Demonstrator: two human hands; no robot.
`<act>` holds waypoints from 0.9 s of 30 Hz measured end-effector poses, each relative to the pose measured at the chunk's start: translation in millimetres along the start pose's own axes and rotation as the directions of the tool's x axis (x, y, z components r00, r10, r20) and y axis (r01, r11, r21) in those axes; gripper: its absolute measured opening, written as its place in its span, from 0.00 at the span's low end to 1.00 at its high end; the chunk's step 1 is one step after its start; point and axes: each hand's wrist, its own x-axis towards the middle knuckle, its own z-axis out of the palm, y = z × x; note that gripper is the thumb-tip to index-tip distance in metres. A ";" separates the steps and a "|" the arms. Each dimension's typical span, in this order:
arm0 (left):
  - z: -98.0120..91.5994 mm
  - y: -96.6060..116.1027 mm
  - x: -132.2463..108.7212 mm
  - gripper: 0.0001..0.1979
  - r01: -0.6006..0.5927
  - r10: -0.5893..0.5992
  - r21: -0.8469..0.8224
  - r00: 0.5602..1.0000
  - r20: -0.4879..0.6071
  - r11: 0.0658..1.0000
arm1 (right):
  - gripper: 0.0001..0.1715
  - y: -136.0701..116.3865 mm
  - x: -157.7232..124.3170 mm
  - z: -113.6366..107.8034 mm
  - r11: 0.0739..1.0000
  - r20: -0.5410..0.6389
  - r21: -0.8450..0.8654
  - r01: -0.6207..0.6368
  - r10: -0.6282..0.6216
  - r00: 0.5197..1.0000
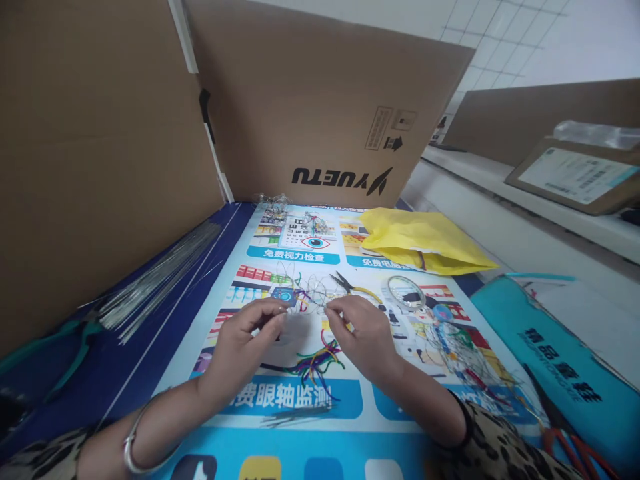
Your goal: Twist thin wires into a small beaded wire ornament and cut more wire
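At the centre of the frame a loose tangle of thin wire [316,291] lay between the left hand [251,335] and the right hand [365,337], each with thumb and forefinger pinched together, apparently on the wire. Its fine loops could have snagged or kinked if the hands pulled unevenly, and the coloured cords [320,363] just below or the pliers [357,287] just beyond might have caught in it. Farther out, the tape roll [406,293] and yellow bag [425,243] crowded the right of centre, long wires [160,280] lay at left, and cardboard [310,100] walled off the bench's [173,327] far side.
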 end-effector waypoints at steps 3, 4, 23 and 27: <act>8.2 4.4 6.4 0.06 -0.087 0.086 -0.006 0.995 -0.059 0.996 | 0.05 -2.3 4.5 3.6 0.996 -0.045 -0.048 0.070 -0.072 0.996; 11.0 5.4 9.2 0.06 -0.120 0.119 -0.005 0.990 -0.076 0.993 | 0.05 -2.8 6.0 5.2 0.993 -0.053 -0.068 0.092 -0.096 0.994; 34.8 -0.4 12.5 0.09 0.141 -0.147 -0.195 0.989 -0.016 0.971 | 0.05 -1.5 -5.8 29.1 0.967 0.004 -0.112 0.228 -0.229 0.973; 34.8 -3.8 10.8 0.10 0.186 -0.196 -0.233 0.980 -0.023 0.955 | 0.11 -1.7 -11.0 28.9 0.960 0.055 -0.100 0.262 -0.257 0.965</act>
